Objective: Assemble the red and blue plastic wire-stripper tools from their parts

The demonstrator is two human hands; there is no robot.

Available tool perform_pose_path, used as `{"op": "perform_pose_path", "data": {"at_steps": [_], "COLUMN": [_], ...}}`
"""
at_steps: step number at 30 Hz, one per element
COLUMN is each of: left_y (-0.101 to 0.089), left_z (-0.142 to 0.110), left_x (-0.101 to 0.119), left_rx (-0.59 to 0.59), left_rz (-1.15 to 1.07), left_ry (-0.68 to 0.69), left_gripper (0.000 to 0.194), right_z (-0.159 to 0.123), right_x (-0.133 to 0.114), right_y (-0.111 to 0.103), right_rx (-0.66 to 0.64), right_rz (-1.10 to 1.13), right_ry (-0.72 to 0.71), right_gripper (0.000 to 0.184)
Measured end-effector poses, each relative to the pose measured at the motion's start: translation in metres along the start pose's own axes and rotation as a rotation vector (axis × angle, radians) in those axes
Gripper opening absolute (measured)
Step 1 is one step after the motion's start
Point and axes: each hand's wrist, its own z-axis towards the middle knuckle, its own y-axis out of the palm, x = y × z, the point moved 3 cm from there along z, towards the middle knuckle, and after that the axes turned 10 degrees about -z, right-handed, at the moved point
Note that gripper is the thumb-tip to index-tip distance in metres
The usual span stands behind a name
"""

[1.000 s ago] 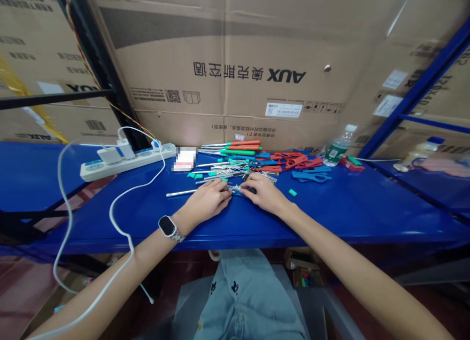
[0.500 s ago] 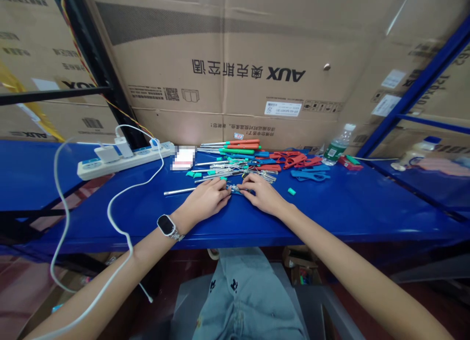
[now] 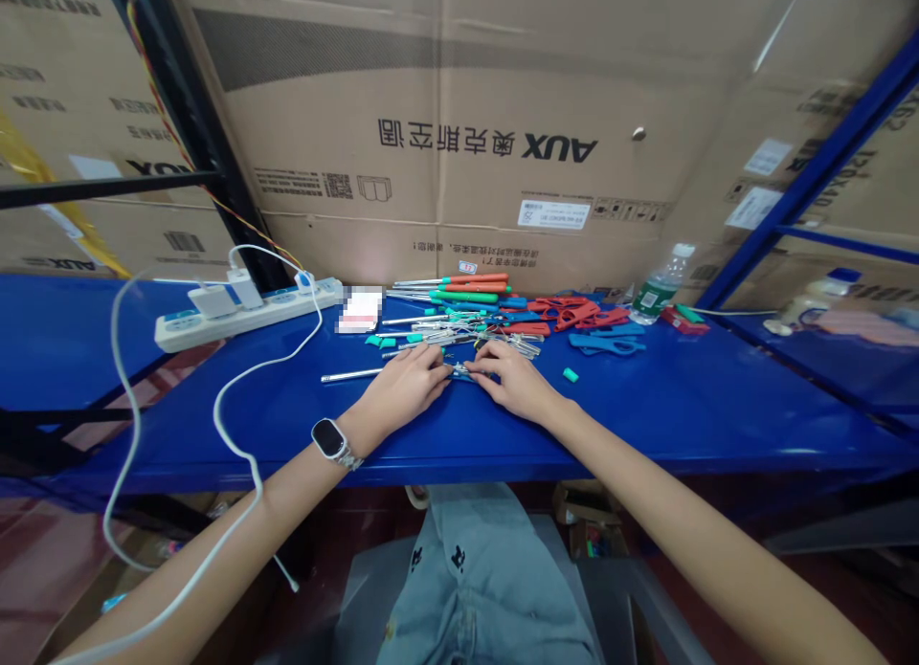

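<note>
At the front of the pile, my left hand point(image 3: 409, 386) is closed, with a thin silvery metal tube point(image 3: 351, 375) sticking out to its left. My right hand point(image 3: 511, 378) meets it from the other side, thumb and fingers pinched together. Between the two sets of fingertips shows a small metallic part point(image 3: 459, 368), with a bit of blue near it; its kind is too small to make out. Just behind the hands lie several metal tubes and wires point(image 3: 459, 332). Small green caps point(image 3: 388, 342) lie left of these, and a single green cap point(image 3: 570, 375) is right of my right hand.
Red and green handled rods point(image 3: 474, 288) and red plastic handles point(image 3: 571, 313) lie at the back, with blue handles point(image 3: 609, 340) beside them. A water bottle point(image 3: 657, 284) stands right. Left are a power strip point(image 3: 251, 322) and a white cable point(image 3: 219, 411) crossing my left forearm.
Both hands stay nearly in place at the small part, with only slight finger movement. The view has shifted a little.
</note>
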Motion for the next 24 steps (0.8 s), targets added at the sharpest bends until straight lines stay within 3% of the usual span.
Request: {"op": "perform_pose_path", "data": {"at_steps": [15,24], "left_y": [0.0002,-0.0009], "left_z": [0.0006,0.0003], "left_x": [-0.0007,-0.0006], "left_rx": [-0.016,0.0], "left_rz": [-0.068,-0.093], "left_ry": [0.031,0.038], "left_gripper": [0.032,0.031], "right_z": [0.0023,0.0084], "right_x": [-0.0082,-0.0021], "right_y": [-0.0002,-0.0034], "right_rx": [0.011,-0.02], "right_rz": [-0.025,-0.02], "right_ry": [-0.07,0.014], "right_gripper": [0.026,0.013]}}
